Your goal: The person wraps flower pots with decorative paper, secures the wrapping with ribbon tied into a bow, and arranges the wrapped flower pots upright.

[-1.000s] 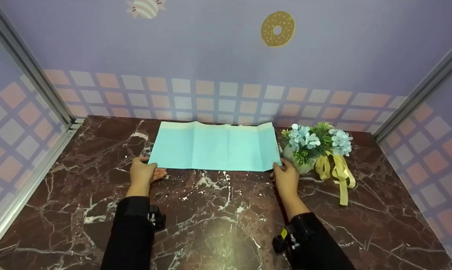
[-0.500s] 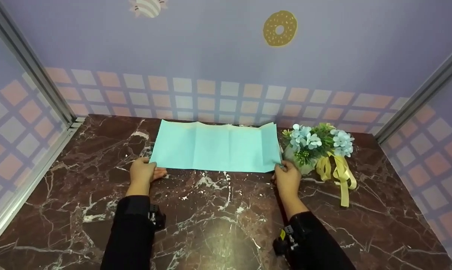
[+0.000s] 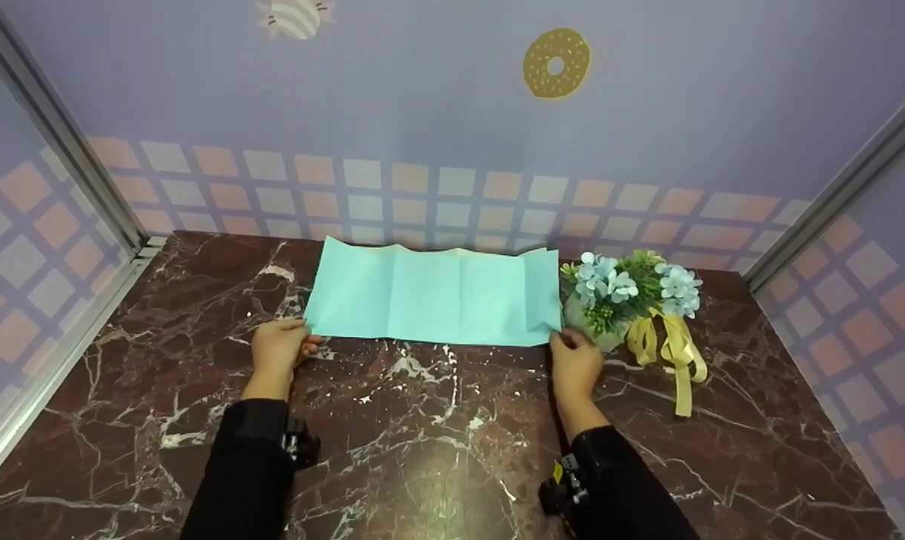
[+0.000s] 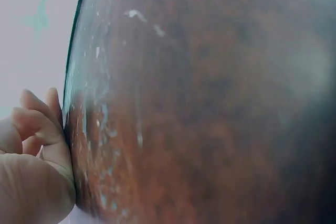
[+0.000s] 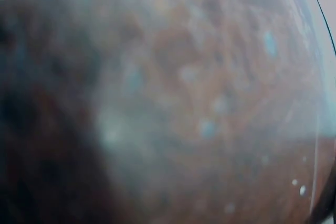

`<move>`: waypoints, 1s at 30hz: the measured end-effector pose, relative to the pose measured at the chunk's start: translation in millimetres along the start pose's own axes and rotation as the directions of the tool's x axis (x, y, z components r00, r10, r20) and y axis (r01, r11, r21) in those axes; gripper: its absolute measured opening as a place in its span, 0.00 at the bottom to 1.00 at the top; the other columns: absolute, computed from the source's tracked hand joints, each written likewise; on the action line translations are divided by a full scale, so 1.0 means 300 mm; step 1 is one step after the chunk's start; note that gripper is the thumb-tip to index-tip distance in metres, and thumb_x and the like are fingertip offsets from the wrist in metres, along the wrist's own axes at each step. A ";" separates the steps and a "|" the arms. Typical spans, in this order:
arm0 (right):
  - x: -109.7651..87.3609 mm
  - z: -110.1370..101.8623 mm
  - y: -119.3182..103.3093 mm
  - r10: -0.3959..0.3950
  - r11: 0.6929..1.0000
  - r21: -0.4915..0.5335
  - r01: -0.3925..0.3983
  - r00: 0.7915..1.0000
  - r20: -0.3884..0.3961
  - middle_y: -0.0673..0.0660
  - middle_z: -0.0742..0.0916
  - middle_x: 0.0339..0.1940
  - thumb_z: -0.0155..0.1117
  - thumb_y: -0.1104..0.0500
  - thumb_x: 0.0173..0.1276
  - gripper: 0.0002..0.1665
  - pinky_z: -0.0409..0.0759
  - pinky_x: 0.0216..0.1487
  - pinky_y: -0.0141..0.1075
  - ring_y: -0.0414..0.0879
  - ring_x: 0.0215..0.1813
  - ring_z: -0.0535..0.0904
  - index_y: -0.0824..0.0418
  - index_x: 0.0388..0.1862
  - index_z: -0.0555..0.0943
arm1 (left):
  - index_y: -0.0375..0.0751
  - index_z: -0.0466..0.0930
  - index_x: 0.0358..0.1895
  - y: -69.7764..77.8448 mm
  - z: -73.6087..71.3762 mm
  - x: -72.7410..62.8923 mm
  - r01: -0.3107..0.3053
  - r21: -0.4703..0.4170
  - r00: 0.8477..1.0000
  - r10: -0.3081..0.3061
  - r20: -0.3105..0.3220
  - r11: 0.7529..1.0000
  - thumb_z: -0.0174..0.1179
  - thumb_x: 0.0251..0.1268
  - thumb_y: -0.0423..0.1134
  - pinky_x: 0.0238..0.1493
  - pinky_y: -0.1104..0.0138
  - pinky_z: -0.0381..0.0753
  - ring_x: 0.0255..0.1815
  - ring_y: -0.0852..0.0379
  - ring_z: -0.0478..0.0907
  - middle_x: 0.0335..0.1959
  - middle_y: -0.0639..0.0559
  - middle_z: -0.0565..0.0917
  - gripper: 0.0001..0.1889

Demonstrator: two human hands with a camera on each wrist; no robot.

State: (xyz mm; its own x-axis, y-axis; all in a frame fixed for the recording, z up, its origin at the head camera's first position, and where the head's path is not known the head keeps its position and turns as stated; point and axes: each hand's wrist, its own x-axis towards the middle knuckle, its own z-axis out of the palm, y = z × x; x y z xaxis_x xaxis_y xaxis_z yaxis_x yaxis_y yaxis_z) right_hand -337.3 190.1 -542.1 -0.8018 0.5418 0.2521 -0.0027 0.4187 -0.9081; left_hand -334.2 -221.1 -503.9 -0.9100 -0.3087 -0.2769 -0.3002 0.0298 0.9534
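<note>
A light blue folded sheet of paper (image 3: pixel 426 294), creased across in several places, lies lengthwise near the back wall in the head view. At its near left corner my left hand (image 3: pixel 277 352) pinches the edge between thumb and fingers. My right hand (image 3: pixel 576 366) pinches the near right corner. The sheet's far corners stick up a little. In the left wrist view, the curled fingers (image 4: pixel 39 119) of the left hand show at the left edge; the right wrist view is mostly blurred tabletop, with the right hand's grip out of sight.
Just right of the paper lies a bunch of artificial blue flowers (image 3: pixel 606 281) with green leaves. A yellow ribbon (image 3: pixel 673 345) trails from it on the dark marbled table (image 3: pixel 422 450). Patterned purple wall panels (image 3: pixel 437 97) enclose the back and sides.
The pale strip along the paper's far edge has narrowed as the blue layer came up over it. My left hand's fingers have drawn back slightly to the left at the corner.
</note>
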 end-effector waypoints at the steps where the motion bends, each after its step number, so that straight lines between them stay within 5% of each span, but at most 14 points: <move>1: -0.001 0.002 0.002 -0.009 1.000 -0.012 0.009 1.000 0.004 0.65 0.87 0.37 0.70 0.61 0.61 0.11 0.80 0.48 0.50 0.59 0.43 0.82 0.70 0.37 0.87 | 0.23 0.71 0.63 -0.004 -0.009 0.005 -0.027 0.066 1.000 0.026 0.006 0.997 0.53 0.68 0.27 0.19 0.77 0.76 0.16 0.65 0.77 0.22 0.50 0.83 0.21; 5: 0.001 0.007 0.000 -0.003 1.000 -0.023 0.003 1.000 0.022 0.65 0.88 0.38 0.72 0.58 0.60 0.14 0.80 0.49 0.49 0.59 0.43 0.82 0.69 0.38 0.88 | 0.22 0.75 0.58 -0.015 -0.060 0.022 -0.112 0.225 0.993 0.104 0.047 0.968 0.57 0.66 0.28 0.19 0.74 0.78 0.15 0.65 0.75 0.21 0.50 0.82 0.19; 10: -0.007 0.008 -0.006 0.057 0.998 0.010 -0.058 0.996 0.063 0.65 0.87 0.39 0.72 0.57 0.62 0.16 0.79 0.47 0.47 0.58 0.43 0.81 0.70 0.42 0.87 | 0.21 0.67 0.65 -0.011 -0.108 0.022 -0.024 0.072 0.992 0.015 0.123 0.997 0.56 0.68 0.27 0.20 0.76 0.78 0.16 0.67 0.76 0.20 0.53 0.82 0.24; 16: -0.009 0.004 -0.005 0.067 0.998 0.020 -0.068 0.997 0.047 0.59 0.85 0.29 0.71 0.59 0.62 0.14 0.76 0.35 0.40 0.53 0.34 0.79 0.69 0.40 0.87 | 0.20 0.61 0.68 0.009 -0.114 0.024 0.036 -0.062 0.983 -0.024 0.185 0.997 0.55 0.69 0.26 0.27 0.77 0.81 0.21 0.64 0.82 0.22 0.51 0.83 0.26; 23: -0.006 0.000 -0.001 0.057 0.998 0.015 -0.058 0.998 0.023 0.60 0.86 0.31 0.69 0.58 0.62 0.14 0.77 0.41 0.44 0.54 0.37 0.80 0.69 0.39 0.87 | 0.21 0.58 0.70 0.014 -0.119 0.025 0.070 -0.101 0.974 -0.046 0.220 0.992 0.54 0.70 0.26 0.32 0.76 0.82 0.25 0.63 0.84 0.25 0.50 0.84 0.28; 30: -0.009 0.001 -0.010 0.129 0.983 0.125 -0.136 0.990 0.057 0.58 0.84 0.19 0.58 0.54 0.72 0.19 0.73 0.20 0.34 0.48 0.21 0.76 0.67 0.29 0.86 | 0.25 0.53 0.73 0.008 -0.135 0.038 0.108 -0.148 0.967 -0.070 0.245 0.983 0.53 0.70 0.26 0.38 0.73 0.83 0.32 0.61 0.85 0.32 0.51 0.84 0.31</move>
State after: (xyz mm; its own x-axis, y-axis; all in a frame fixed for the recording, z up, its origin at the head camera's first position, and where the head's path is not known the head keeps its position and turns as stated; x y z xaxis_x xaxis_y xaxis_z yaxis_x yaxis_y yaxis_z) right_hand -335.3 187.0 -540.2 -0.8279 0.5493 0.1133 0.0311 0.2467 -0.9686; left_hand -333.8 -262.9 -500.0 -0.9291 -0.0681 -0.3634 -0.3512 -0.1444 0.9251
